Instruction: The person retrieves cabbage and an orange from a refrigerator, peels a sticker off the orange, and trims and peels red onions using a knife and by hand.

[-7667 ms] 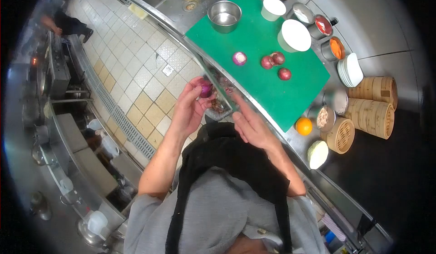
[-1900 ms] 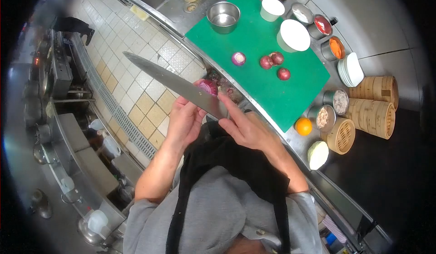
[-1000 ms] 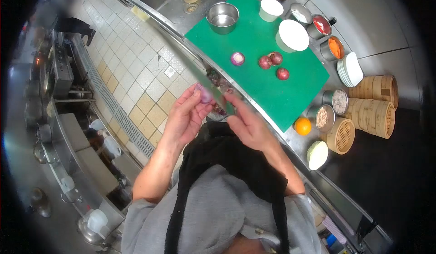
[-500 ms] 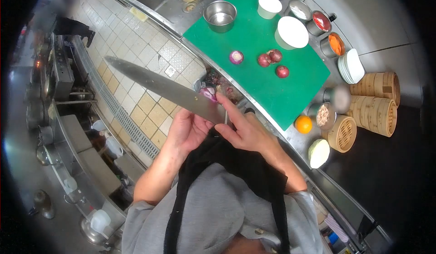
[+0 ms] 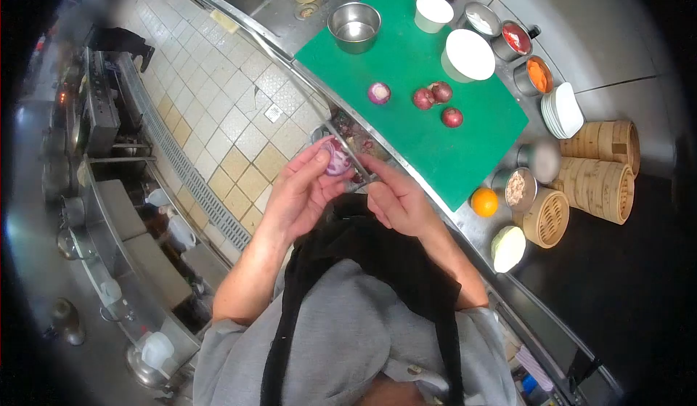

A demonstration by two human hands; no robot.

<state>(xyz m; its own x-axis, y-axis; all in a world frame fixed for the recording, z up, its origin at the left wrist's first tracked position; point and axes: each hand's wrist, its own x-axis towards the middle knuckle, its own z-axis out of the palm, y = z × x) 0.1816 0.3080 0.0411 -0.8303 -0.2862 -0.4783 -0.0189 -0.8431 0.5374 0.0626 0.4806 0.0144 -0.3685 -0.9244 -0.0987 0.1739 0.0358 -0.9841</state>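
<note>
My left hand (image 5: 299, 192) is closed around a purple-and-white onion (image 5: 337, 160), thumb on top, in front of my apron. My right hand (image 5: 398, 197) grips a large knife (image 5: 347, 144) near the base of its blade. The blade is turned nearly edge-on, pointing up and left, close beside the onion; whether it touches cannot be told. Beneath the hands, a container (image 5: 361, 134) with scraps shows partly. On the green cutting board (image 5: 421, 155) lie a peeled onion (image 5: 379, 93), several red onions (image 5: 424, 99) and a steel bowl (image 5: 354, 28).
White bowls (image 5: 468, 55) stand on the board's far side. Steel containers of food (image 5: 538, 75), stacked white dishes (image 5: 561, 108), bamboo steamers (image 5: 595, 188), an orange (image 5: 484, 203) and a cabbage piece (image 5: 508, 249) line the counter. A person (image 5: 109, 21) stands at far left.
The knife has turned from broadside to nearly edge-on, its tip swinging up and right. My left hand has risen, and the onion behind the blade now shows in its fingers.
</note>
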